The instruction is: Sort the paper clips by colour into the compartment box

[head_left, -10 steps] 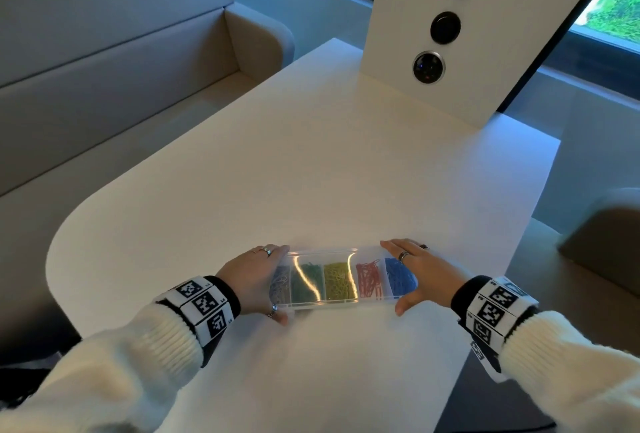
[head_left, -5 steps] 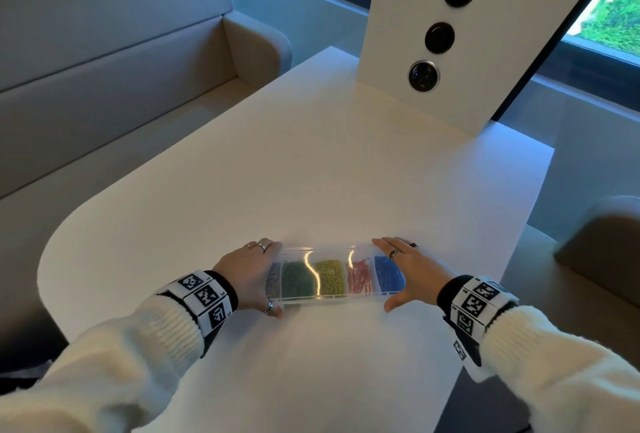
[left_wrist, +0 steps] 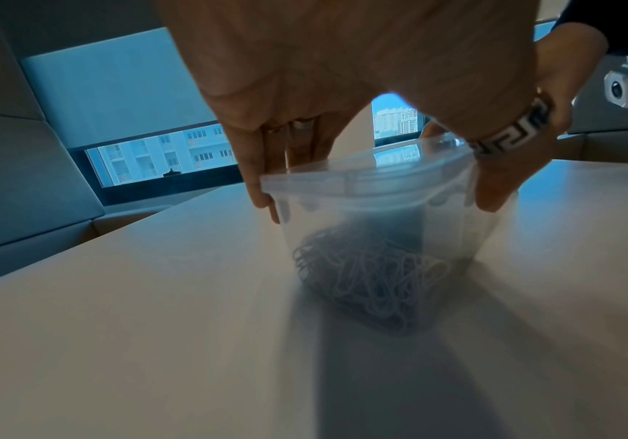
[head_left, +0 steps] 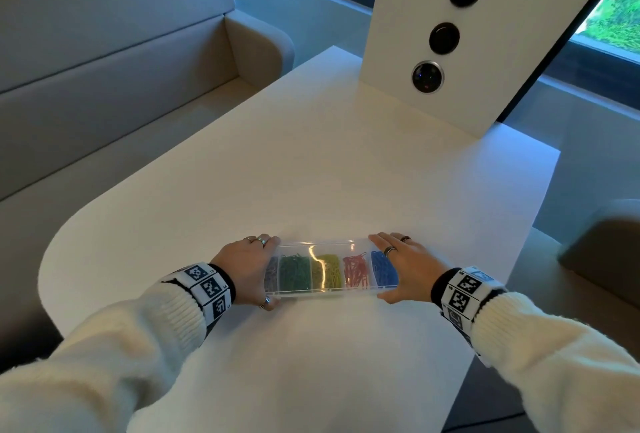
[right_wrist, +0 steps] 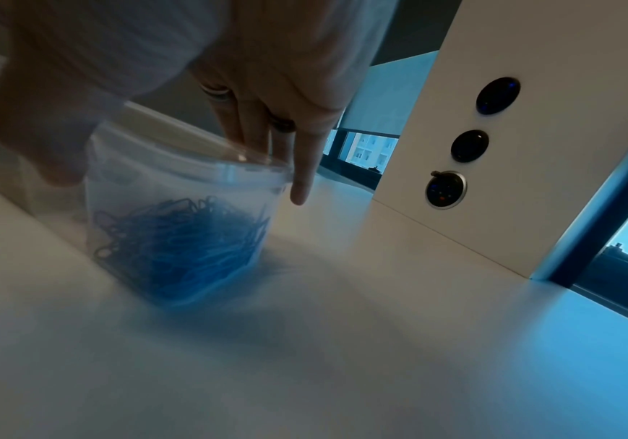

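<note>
A clear compartment box (head_left: 329, 290) with its lid shut lies on the white table (head_left: 311, 155) close in front of me. It holds pale lilac (left_wrist: 364, 276), green (head_left: 295, 271), yellow (head_left: 329, 270), red (head_left: 356, 270) and blue (right_wrist: 180, 246) paper clips, one colour per compartment. My left hand (head_left: 272, 273) grips the left end, fingers (left_wrist: 255, 178) behind the far wall and thumb on the near one. My right hand (head_left: 379, 268) grips the right end the same way, thumb near and fingers (right_wrist: 301, 184) on the far side. I see no loose clips on the table.
A white upright panel (head_left: 485, 52) with three round sockets stands at the table's far end. A beige bench (head_left: 104, 86) runs along the left, and a chair (head_left: 602, 242) sits at the right. The table's left corner is rounded.
Both hands keep their hold on the ends of the box. The box seems to have slid a little away from me across the table; the view has shifted slightly.
</note>
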